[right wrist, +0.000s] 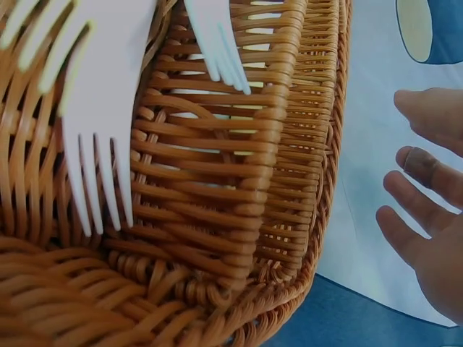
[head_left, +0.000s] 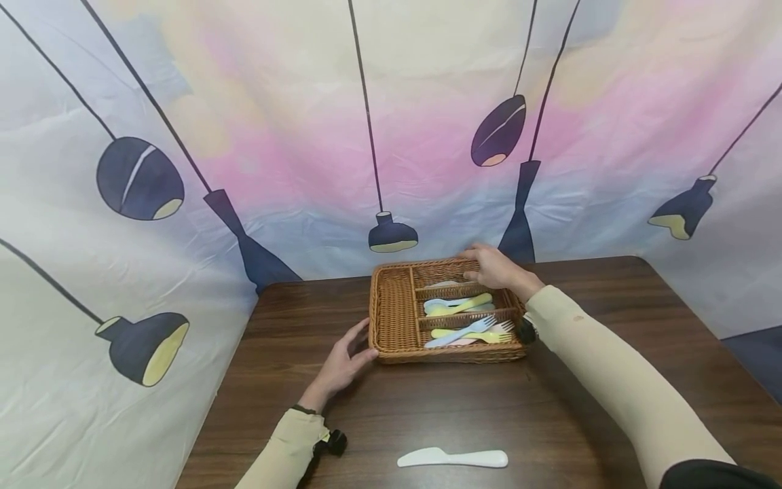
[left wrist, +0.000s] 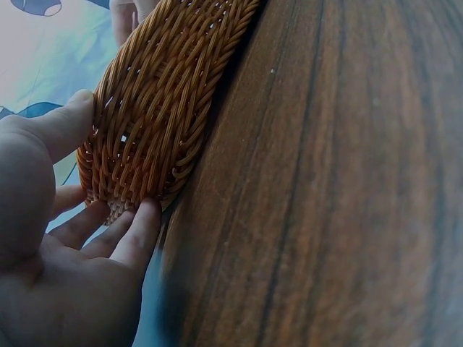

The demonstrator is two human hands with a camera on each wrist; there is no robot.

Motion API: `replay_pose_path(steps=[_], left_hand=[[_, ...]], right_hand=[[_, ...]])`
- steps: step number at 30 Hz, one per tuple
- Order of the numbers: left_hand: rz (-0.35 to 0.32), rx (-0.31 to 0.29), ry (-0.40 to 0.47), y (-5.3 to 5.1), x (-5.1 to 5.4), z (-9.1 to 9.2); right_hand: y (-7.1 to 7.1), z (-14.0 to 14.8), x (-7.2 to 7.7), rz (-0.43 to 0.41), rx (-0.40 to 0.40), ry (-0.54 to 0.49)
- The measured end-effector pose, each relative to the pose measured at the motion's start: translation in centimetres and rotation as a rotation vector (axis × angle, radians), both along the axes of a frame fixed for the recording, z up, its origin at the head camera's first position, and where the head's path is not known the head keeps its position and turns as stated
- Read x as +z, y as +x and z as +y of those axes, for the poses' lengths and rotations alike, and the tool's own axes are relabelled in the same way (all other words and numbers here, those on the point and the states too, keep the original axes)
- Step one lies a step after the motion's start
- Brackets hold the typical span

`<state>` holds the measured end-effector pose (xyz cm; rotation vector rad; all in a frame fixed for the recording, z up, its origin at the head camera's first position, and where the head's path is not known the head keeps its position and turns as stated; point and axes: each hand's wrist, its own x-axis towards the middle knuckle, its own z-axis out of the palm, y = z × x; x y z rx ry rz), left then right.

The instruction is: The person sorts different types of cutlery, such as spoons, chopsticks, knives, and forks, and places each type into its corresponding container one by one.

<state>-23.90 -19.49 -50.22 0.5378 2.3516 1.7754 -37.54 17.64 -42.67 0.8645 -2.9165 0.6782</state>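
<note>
A brown wicker cutlery basket [head_left: 394, 309] with divided compartments lies near the table's back edge. My left hand [head_left: 342, 363] touches its front left corner. In the left wrist view, the thumb of my left hand [left wrist: 65, 238] meets the rim and fairly straight fingers rest against the woven wall. My right hand [head_left: 496, 268] reaches over the basket's back right side. The right wrist view shows my right hand [right wrist: 434, 188] with fingers spread beside the basket, apart from it there. Inside are a blue fork [head_left: 464, 333], a yellow-handled utensil [head_left: 479, 300] and several other pale utensils.
A white plastic knife [head_left: 452, 458] lies on the dark wooden table [head_left: 366, 421] near the front. Behind the table hangs a cloth backdrop [head_left: 293, 163] printed with lamps.
</note>
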Motion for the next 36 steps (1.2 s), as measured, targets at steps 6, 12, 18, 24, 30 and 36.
replay_pose_path(steps=[6,12,18,24,30,36], left_hand=[[0.014,-0.007,-0.010,0.3,0.7,0.1],[0.039,-0.003,-0.004,-0.6,-1.5,-0.4],[0.029,0.003,0.010,-0.7,-1.8,-0.5],[0.019,0.012,-0.002,-0.6,-1.6,-0.4],[0.018,0.013,-0.008,-0.7,-1.7,-0.4],[0.028,0.009,-0.005,-0.7,-1.7,-0.4]], right_hand=[[0.3,0.2,0.4,-0.032,-0.012,-0.011],[0.6,0.4,0.2,-0.071,-0.015,-0.025],[1.4,0.4,0.2,-0.064,0.007,-0.043],[2.6,0.3,0.2,-0.063,0.036,-0.071],[4.2,-0.1,0.3,0.002,0.082,-0.085],[6.4,-0.7,0.3,0.012,0.126,-0.091]])
